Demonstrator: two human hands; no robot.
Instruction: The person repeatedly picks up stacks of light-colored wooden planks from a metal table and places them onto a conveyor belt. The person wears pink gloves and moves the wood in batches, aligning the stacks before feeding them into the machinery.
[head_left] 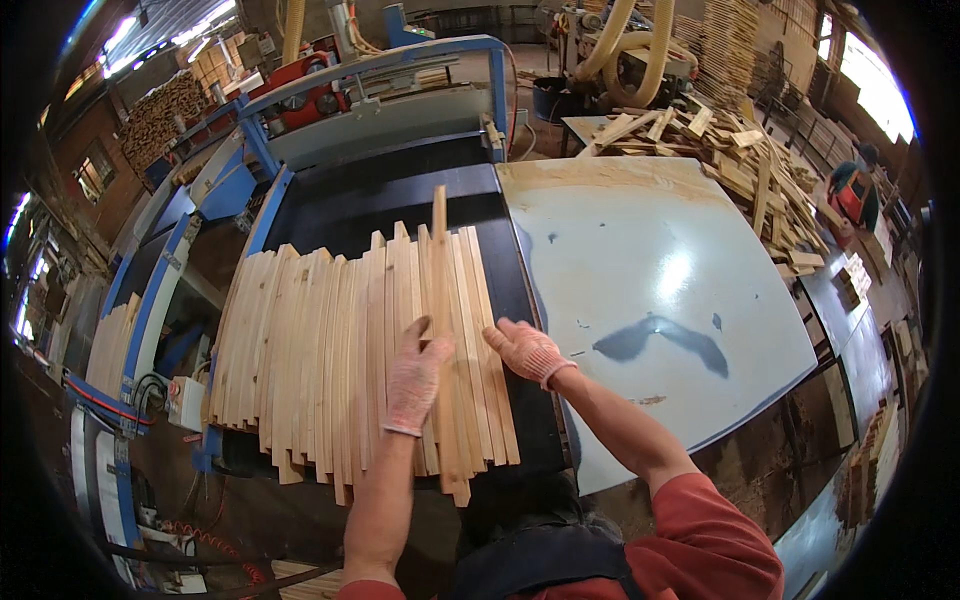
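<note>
So the left hand, gloved, is part-open with its thumb right by a long wooden strip that sticks out past the others, and the right hand has loosely bent fingers at the right end of the row, though I honestly can't tell if either one's actually gripping. That strip lies among a bunch of side-by-side strips on a black bed, with a pale tabletop just right and a messy wood heap beyond.
</note>
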